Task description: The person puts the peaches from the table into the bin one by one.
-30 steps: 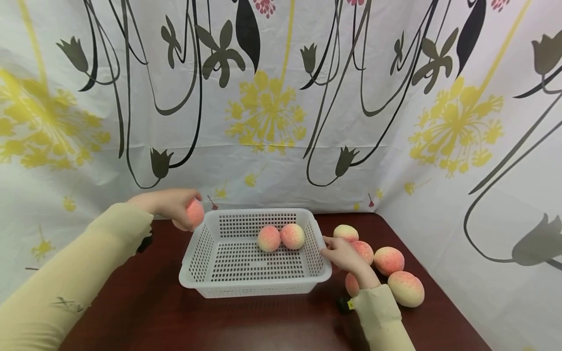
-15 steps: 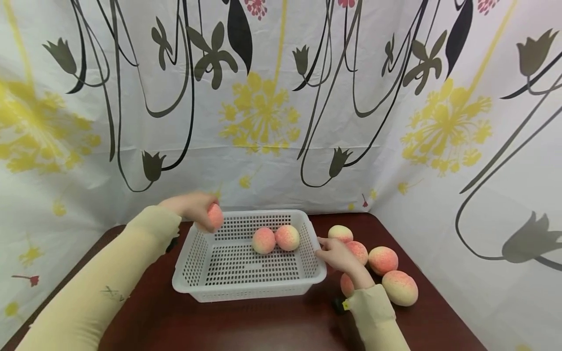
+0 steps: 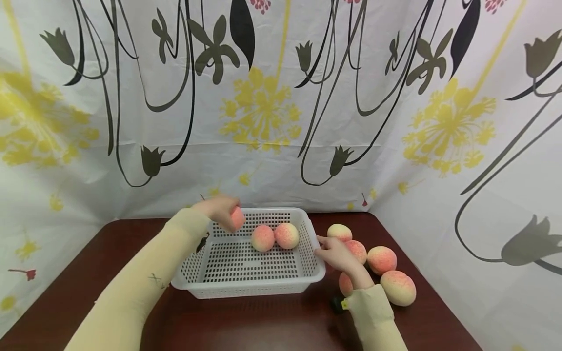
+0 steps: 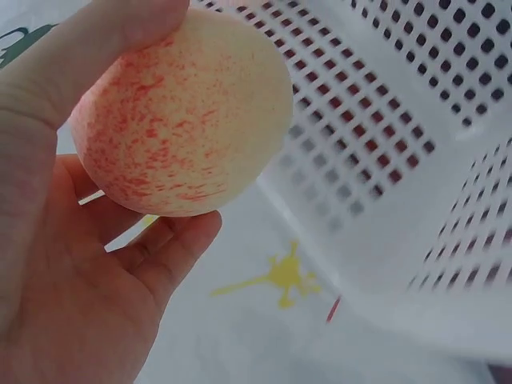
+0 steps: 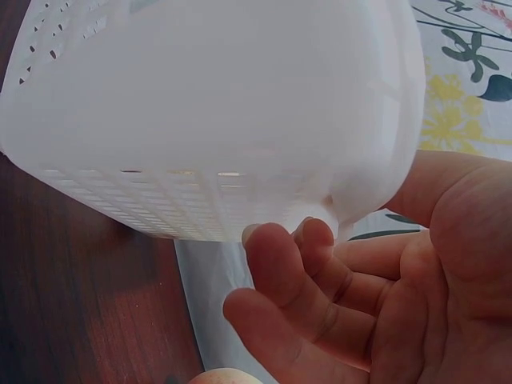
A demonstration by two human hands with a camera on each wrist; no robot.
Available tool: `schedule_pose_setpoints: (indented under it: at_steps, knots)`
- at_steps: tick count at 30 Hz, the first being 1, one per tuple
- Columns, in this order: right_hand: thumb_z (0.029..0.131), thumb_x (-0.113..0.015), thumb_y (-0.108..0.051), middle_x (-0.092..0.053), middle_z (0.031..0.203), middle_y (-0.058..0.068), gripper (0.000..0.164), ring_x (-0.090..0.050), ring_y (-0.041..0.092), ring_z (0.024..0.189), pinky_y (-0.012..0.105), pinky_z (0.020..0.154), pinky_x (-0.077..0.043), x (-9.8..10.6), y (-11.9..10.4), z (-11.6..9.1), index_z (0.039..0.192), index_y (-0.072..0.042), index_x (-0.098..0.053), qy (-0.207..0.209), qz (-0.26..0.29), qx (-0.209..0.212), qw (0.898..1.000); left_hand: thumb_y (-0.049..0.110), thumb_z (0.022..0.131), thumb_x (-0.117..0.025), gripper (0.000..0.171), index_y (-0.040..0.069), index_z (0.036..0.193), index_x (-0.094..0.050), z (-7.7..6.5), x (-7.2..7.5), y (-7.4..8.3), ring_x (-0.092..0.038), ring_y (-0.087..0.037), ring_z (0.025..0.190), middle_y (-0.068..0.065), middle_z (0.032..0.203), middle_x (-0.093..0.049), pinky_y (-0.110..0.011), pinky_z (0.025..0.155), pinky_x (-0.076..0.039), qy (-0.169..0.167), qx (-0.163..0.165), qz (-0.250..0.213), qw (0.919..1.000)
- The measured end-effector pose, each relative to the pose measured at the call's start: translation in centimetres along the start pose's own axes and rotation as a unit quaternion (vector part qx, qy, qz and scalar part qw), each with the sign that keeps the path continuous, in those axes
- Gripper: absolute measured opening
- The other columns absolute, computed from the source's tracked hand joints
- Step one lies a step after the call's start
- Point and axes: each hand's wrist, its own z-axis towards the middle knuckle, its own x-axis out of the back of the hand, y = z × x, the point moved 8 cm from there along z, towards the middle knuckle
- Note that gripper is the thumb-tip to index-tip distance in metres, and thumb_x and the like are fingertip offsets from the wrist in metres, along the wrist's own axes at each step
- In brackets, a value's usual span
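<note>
In the head view my left hand [image 3: 218,210] holds a pink-and-cream peach [image 3: 237,219] above the back left part of a white plastic basket [image 3: 250,288]. The left wrist view shows thumb and fingers around this peach [image 4: 188,112], with the perforated basket wall behind it. Two peaches lie side by side inside the basket, a pinker one [image 3: 262,238] and a paler one [image 3: 287,236]. My right hand [image 3: 339,254] grips the basket's right rim. In the right wrist view the fingers [image 5: 276,260] curl below the rim, and the thumb tip is hidden behind it.
Several more peaches [image 3: 382,259] lie on the dark red table [image 3: 228,324] right of the basket, around and partly behind my right forearm. A white flowered cloth [image 3: 268,180] hangs along the table's back and right side.
My left hand has carried its peach rightward, from outside the basket's left rim to over its inside. The right hand keeps its grip on the rim, and the basket's two peaches stay put.
</note>
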Motion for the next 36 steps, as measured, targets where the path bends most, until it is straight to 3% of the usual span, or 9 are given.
schedule_pose_setpoints:
  at_steps: [5,10,15,23,30,36]
  knots:
    - [0.09,-0.057,-0.008,-0.057,0.065,0.003,0.054,-0.031,0.009,0.044,0.024,0.044,-0.03,0.1,0.0,0.0,0.138,0.011,-0.044,-0.001,-0.002,-0.002,1.0,0.032,0.072,-0.083,0.082,0.004,0.141,-0.046,1.5,-1.8,-0.2,-0.051,-0.03,0.115,-0.016,0.135,-0.048,-0.045,0.088,-0.047,-0.003,0.014,0.018,0.9997]
    - [0.09,-0.057,-0.008,-0.053,0.061,0.003,0.054,-0.028,0.009,0.043,0.024,0.043,-0.029,0.2,0.2,0.0,0.139,0.01,-0.044,-0.001,0.004,-0.013,1.0,0.027,0.072,-0.082,0.081,0.004,0.14,-0.046,2.2,-2.5,-0.1,-0.051,-0.03,0.116,-0.015,0.135,-0.049,-0.045,0.088,-0.047,0.004,-0.006,-0.004,1.0]
    - [0.09,-0.057,-0.009,-0.051,0.061,0.002,0.053,-0.028,0.01,0.043,0.025,0.043,-0.029,0.2,0.1,0.2,0.139,0.008,-0.045,-0.004,0.002,-0.012,1.0,0.026,0.071,-0.081,0.077,0.005,0.138,-0.049,2.5,-3.3,-0.1,-0.051,-0.028,0.112,-0.013,0.131,-0.05,-0.043,0.087,-0.046,0.008,-0.02,0.009,0.9997]
    - [0.09,-0.058,-0.009,-0.053,0.063,0.002,0.053,-0.029,0.01,0.044,0.025,0.044,-0.03,0.3,0.0,0.2,0.139,0.007,-0.046,-0.006,0.0,-0.016,1.0,0.022,0.065,-0.083,0.076,0.008,0.134,-0.053,2.7,-4.7,0.1,-0.053,-0.023,0.102,-0.012,0.124,-0.048,-0.04,0.085,-0.048,0.015,-0.017,0.013,0.9997]
    - [0.089,-0.058,-0.008,-0.048,0.058,0.0,0.052,-0.029,0.01,0.043,0.024,0.043,-0.03,0.1,0.2,0.0,0.138,0.008,-0.047,-0.005,0.009,-0.011,1.0,0.025,0.064,-0.085,0.082,0.011,0.137,-0.053,2.9,-6.2,-0.1,-0.052,-0.025,0.115,-0.01,0.131,-0.05,-0.044,0.098,-0.043,0.012,0.007,0.027,0.9995]
    - [0.089,-0.058,-0.008,-0.048,0.058,0.0,0.053,-0.029,0.009,0.043,0.024,0.043,-0.03,-0.1,0.4,-0.1,0.138,0.008,-0.047,-0.004,0.012,-0.015,1.0,0.024,0.065,-0.084,0.081,0.008,0.138,-0.052,3.1,-6.7,0.2,-0.053,-0.024,0.113,-0.008,0.124,-0.053,-0.042,0.099,-0.042,0.014,0.001,0.052,0.9985]
